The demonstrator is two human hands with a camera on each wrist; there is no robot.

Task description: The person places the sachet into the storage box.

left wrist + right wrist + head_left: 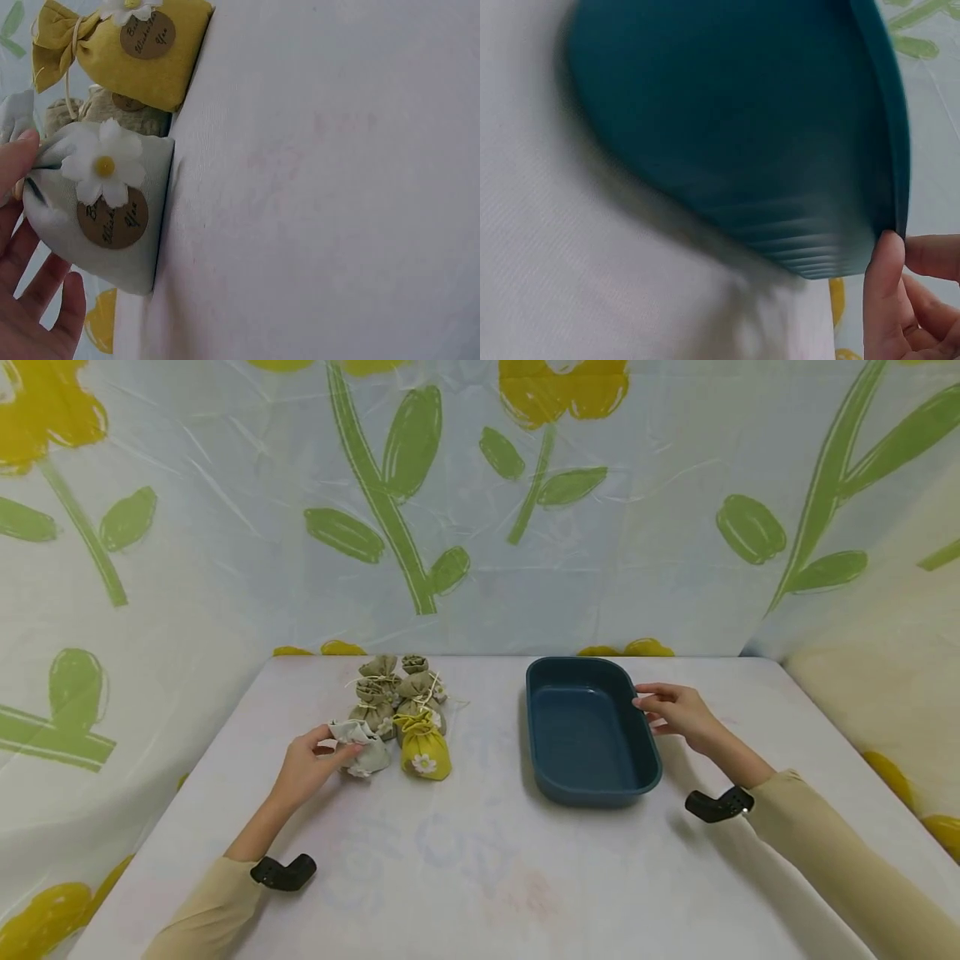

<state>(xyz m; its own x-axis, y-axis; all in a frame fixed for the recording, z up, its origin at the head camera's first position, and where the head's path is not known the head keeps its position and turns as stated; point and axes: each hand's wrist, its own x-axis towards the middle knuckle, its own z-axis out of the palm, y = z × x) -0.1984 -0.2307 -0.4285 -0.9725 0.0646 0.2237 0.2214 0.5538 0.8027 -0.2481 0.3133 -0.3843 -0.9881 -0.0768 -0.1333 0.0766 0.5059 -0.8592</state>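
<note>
My left hand (303,768) pinches the gathered neck of a pale grey-blue drawstring pouch (365,758). In the left wrist view that pouch (71,225) carries a white cloth flower and a round brown label with handwriting, and its base is at the table. Beside it stands a mustard-yellow pouch (426,753) with the same kind of flower. Behind these, several olive-brown pouches (373,717) are bunched together. On the other side, my right hand (682,717) pinches the right rim of a dark blue rectangular tub (592,797); thumb and fingers grip its edge in the right wrist view.
The white table (465,877) stretches in front of the pouches and the tub, with bare surface between them. A cloth backdrop (645,560) with printed yellow flowers and green leaves hangs behind the far edge and along both sides. Each wrist wears a black camera (283,872).
</note>
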